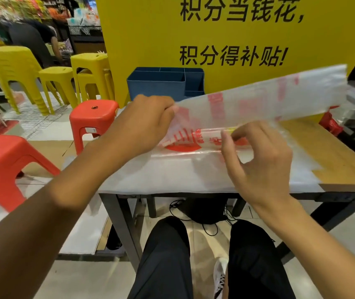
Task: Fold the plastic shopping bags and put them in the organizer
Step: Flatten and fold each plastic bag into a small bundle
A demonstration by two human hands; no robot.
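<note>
Left hand [144, 121] pinches near end of translucent red-printed plastic shopping bag [258, 100], lifted and stretching rightward above surface [334, 160]. Right hand [260, 156] pinches folded strip of same bag lower down, thumb and forefinger closed on it. More flat bags [194, 175] lie beneath. Blue organizer [161, 85] stands at surface's far edge, against yellow sign [215, 39]. Red stool [94, 117] left.

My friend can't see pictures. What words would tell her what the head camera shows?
Two hands work a clear plastic bag with red print over a wooden table: the left hand pinches one end, the right hand pinches a folded strip. A blue organizer stands behind, before a yellow sign, with red and yellow stools to the left.
</note>
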